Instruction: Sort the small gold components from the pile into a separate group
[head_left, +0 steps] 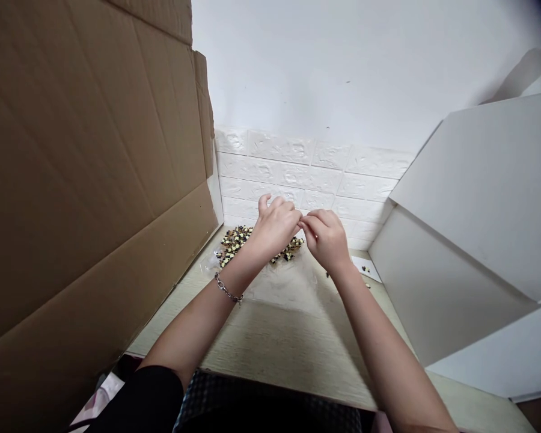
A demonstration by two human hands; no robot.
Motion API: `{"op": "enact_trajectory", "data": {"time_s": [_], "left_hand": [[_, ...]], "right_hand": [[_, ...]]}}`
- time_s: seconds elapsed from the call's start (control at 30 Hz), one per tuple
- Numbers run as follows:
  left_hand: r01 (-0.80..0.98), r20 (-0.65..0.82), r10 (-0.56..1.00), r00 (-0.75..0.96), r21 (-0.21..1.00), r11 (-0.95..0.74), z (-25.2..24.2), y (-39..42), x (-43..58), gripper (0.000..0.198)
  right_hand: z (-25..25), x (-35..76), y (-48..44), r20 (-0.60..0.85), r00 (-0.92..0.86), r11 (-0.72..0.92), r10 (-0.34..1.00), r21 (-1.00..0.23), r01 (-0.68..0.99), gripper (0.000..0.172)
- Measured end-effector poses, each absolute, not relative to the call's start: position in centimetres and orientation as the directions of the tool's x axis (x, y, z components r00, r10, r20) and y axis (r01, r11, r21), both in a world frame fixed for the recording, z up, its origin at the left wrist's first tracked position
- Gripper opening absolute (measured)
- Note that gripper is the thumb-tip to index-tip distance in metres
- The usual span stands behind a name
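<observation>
A: Work surface?
B: One pale wood-grain table (275,343) with one clear plastic sheet (282,282) on it.
A: Hands?
B: Left hand (275,227), with a chain bracelet (228,290), and right hand (327,239). Both are pinched closed, fingertips touching. Cannot tell what they clamp.
A: Parts?
B: One pile of small pieces (234,240), black, yellow and white, too many to count, on the sheet under the hands.

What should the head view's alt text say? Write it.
Left hand and right hand meet fingertip to fingertip over a pile of small black-and-yellow pieces on a pale wooden table, between a brown cardboard sheet and white boards.
</observation>
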State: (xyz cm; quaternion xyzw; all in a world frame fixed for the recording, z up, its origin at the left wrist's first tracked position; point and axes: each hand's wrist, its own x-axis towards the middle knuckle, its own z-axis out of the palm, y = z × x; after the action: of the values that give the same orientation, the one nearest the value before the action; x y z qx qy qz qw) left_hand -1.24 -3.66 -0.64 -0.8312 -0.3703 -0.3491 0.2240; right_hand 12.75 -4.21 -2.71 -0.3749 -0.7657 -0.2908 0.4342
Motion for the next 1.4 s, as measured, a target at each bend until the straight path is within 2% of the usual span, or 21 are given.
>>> {"op": "enact_trajectory", "data": {"time_s": [0.07, 0.1, 0.17, 0.2, 0.27, 0.33, 0.43, 0.57, 1.03, 1.4], "left_hand": [[0.770, 0.744, 0.489, 0.456, -0.055, -0.635, -0.7, -3.4, -1.2, 0.016], [0.761, 0.738, 0.521, 0.429, 0.016, -0.649, -0.6, -3.2, -1.1, 0.017], [0.672, 0.693, 0.621, 0.367, 0.264, -0.692, -0.5, -2.6, -1.0, 0.017], [0.564, 0.644, 0.679, 0.353, 0.433, -0.704, -0.4, -2.4, -0.9, 0.017], [0.223, 0.533, 0.751, 0.391, 0.737, -0.639, -0.2, -2.0, -0.9, 0.023], [-0.104, 0.463, 0.761, 0.454, 0.876, -0.470, -0.1, -1.8, -0.8, 0.027], [-0.325, 0.394, 0.765, 0.510, 0.911, -0.253, 0.0, -2.1, -0.8, 0.026], [-0.387, 0.364, 0.732, 0.575, 0.910, -0.148, 0.0, -2.6, -0.8, 0.024], [-0.429, 0.402, 0.699, 0.592, 0.891, -0.149, 0.1, -3.0, -0.8, 0.020], [-0.429, 0.424, 0.693, 0.583, 0.885, -0.181, 0.3, -3.1, -1.0, 0.018]], "right_hand": [[-2.3, 12.3, -4.9, 0.919, -0.287, 0.627, 0.270, 0.059, 0.777, 0.014], [-2.0, 12.1, -5.3, 0.936, -0.257, 0.658, 0.240, 0.038, 0.752, 0.013], [-1.4, 12.0, -6.1, 0.969, -0.168, 0.696, 0.180, -0.005, 0.718, 0.010], [-1.1, 12.1, -6.4, 0.978, -0.120, 0.706, 0.172, -0.037, 0.707, 0.009], [-0.6, 12.5, -6.8, 0.984, -0.038, 0.706, 0.176, -0.099, 0.701, 0.008], [-0.3, 12.9, -7.0, 0.978, 0.007, 0.701, 0.211, -0.156, 0.696, 0.010], [0.0, 13.1, -7.2, 0.963, 0.018, 0.705, 0.270, -0.210, 0.678, 0.011], [0.3, 12.7, -7.9, 0.954, 0.007, 0.710, 0.299, -0.227, 0.666, 0.009], [0.4, 12.7, -8.5, 0.976, -0.086, 0.656, 0.201, -0.069, 0.751, 0.008], [0.3, 12.8, -8.4, 0.978, -0.087, 0.632, 0.192, -0.055, 0.773, 0.008]]}}
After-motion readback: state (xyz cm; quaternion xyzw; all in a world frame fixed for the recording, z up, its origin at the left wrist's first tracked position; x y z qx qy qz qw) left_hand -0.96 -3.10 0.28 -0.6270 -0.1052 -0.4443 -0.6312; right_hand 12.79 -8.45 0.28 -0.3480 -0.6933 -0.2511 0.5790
